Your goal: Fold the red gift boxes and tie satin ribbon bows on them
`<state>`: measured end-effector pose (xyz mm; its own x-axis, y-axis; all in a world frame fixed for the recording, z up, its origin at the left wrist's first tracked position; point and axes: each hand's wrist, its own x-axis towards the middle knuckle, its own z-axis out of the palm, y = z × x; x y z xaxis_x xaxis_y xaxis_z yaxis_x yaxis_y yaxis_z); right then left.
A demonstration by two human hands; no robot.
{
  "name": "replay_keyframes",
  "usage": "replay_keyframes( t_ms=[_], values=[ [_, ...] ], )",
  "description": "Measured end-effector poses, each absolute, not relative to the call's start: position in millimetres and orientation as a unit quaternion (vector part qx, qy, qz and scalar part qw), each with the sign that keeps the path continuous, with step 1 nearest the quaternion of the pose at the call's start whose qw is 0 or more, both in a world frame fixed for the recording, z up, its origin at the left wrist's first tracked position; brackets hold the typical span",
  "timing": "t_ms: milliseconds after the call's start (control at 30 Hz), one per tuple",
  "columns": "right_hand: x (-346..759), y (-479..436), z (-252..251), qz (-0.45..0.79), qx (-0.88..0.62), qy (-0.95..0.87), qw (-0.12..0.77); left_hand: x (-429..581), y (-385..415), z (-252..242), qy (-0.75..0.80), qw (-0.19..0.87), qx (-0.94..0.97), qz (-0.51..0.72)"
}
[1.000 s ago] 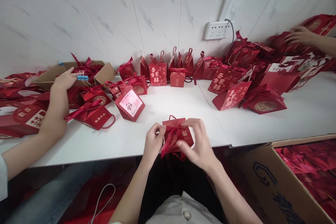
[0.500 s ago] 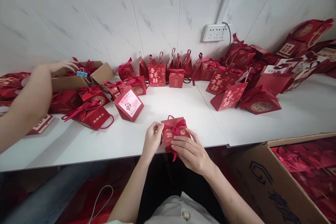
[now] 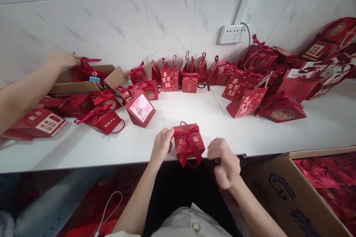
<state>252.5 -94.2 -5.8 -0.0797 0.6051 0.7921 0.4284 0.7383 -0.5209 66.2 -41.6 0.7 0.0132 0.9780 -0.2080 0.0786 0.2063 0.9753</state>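
Since the earlier frame, the co-worker's arm (image 3: 30, 85) swings outward at the left of the frame, uncovering more of a red box with a white panel (image 3: 35, 124). The person's right hand (image 3: 224, 163) lifts off the gift box (image 3: 198, 142) to its right, in the lower centre-right; it is blurred, with thumb and curled fingers apart and nothing visible in that grip.

The gift box stays in the lower centre, at the front edge of the bench (image 3: 178, 109); whether it rests there or is held up, I cannot tell. The left hand (image 3: 164, 144) keeps its grip clamped on the box's left edge.

Smallest of all, the ribbon bow (image 3: 187, 139) now shows whole: both tails, partly covered by fingers earlier, hang down the near face, side by side. To judge by that, the bow is formed, and only the left hand steadies the box.
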Motion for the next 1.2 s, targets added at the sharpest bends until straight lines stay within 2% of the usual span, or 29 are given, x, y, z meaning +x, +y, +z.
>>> replay_keyframes(
  t_ms=[33, 100, 200, 433, 533, 633, 700, 767, 833, 933, 1033, 1100, 1200],
  values=[
    [255, -86, -3, 0.121, -0.423, -0.691, 0.573, 66, -42, 1, 0.565, 0.531, 0.472, 0.421],
    [257, -69, 1, 0.220, -0.546, -0.629, 0.509, 68, -43, 2, 0.570, 0.524, 0.469, 0.424],
    [252, -47, 3, 0.331, -0.586, -0.608, 0.420, 71, -45, 2, 0.580, 0.525, 0.447, 0.434],
    [244, -38, -12, 0.461, -0.523, -0.553, 0.456, 78, -51, -6, 0.588, 0.544, 0.356, 0.482],
    [256, -38, -18, 0.478, -0.535, -0.529, 0.453, 73, -54, -15, 0.602, 0.529, 0.323, 0.502],
    [275, -38, -24, 0.421, -0.584, -0.498, 0.483, 68, -57, -19, 0.603, 0.511, 0.299, 0.534],
    [286, -38, -28, 0.410, -0.541, -0.538, 0.499, 69, -59, -18, 0.594, 0.508, 0.299, 0.548],
    [293, -38, -31, 0.436, -0.447, -0.633, 0.457, 72, -60, -14, 0.586, 0.504, 0.328, 0.543],
    [293, -38, -33, 0.453, -0.384, -0.710, 0.377, 78, -59, -10, 0.592, 0.487, 0.366, 0.527],
    [283, -40, -33, 0.452, -0.361, -0.747, 0.327, 85, -58, -5, 0.614, 0.441, 0.397, 0.522],
    [273, -46, -32, 0.419, -0.339, -0.754, 0.376, 92, -68, 3, 0.614, 0.370, 0.429, 0.550],
    [268, -54, -30, 0.383, -0.332, -0.755, 0.417, 97, -80, 9, 0.596, 0.272, 0.492, 0.573],
    [264, -69, -25, 0.338, -0.337, -0.748, 0.462, 105, -101, 21, 0.494, 0.048, 0.651, 0.575]
  ],
)
